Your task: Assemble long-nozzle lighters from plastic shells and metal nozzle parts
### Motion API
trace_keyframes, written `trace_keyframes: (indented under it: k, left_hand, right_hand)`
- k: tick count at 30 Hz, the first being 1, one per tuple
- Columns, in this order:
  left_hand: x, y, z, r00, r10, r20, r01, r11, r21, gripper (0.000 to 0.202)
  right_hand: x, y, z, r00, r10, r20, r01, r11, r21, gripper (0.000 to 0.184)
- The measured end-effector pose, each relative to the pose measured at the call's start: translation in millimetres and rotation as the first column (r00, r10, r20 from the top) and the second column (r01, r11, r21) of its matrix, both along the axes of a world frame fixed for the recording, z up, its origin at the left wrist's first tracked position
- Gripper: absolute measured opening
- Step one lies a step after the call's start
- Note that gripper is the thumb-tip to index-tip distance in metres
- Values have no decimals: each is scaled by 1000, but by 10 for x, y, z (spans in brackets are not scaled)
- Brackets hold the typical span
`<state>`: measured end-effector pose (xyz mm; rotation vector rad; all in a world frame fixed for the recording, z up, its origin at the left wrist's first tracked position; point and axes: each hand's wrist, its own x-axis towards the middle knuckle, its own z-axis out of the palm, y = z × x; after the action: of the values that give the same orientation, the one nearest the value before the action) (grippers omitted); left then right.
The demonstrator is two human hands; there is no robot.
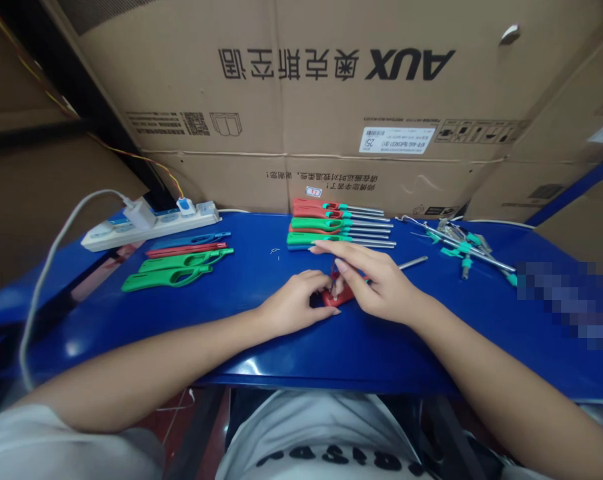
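Both hands are working close together at mid-bench, just in front of the person. Left hand (294, 303) is curled, fingertips on a red plastic piece (337, 297), which sits low between the hands, at or just above the blue bench (361, 350) - can't tell if it's touching. Right hand (376, 283) is clenched in a pinch on a small blue-and-red part (334, 271) at the top of the red piece; the part is too small and too covered to identify.

A loose metal rod (412, 263) lies just beyond the right hand. Behind the hands is a neat row of assembled red and green utility lighters (321, 223), metal nozzles pointing right. Further right is a loose pile of metal tubes with teal fittings (461, 247). On the left are green lighter shells (174, 270), with red and blue shells (186, 245) just behind them.

Back left, a white power strip (151, 227) sits at the bench edge, its white cable (46, 280) running down off the bench. A large AUX cardboard box (331, 100) stands behind everything.
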<state>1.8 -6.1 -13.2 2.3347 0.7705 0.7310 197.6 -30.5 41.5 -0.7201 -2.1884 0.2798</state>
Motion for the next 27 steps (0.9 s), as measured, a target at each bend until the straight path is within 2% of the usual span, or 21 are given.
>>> trace_keyframes:
  k: [2,7,17,22,25,27]
  left_hand:
    - [-1,1,-8,1000,5,6,-5,1000,-5,19]
    - [4,0,-38,1000,12,5,-12,1000,-6,17]
    - [-1,28,-54,1000,0,22,-1,1000,8,17]
    - [7,15,-34,1000,14,7,-14,1000,-7,20]
    - [14,1,6,1000,15,-11,-15,1000,-19,20]
    - [5,3,48,999,2,-34,-3,1000,-13,20]
  right_hand:
    - [2,-1,12,999,24,-39,-26,999,-34,35]
    - [-26,-1,12,998,-68,0,67,984,167,19]
    - [-81,-79,34,972,-225,74,197,942,273,18]
    - [-86,-77,18,958,-284,40,269,939,216,18]
    - [7,-35,80,943,-319,-96,331,928,170,13]
    - [135,14,161,886,-415,-207,446,884,137,12]
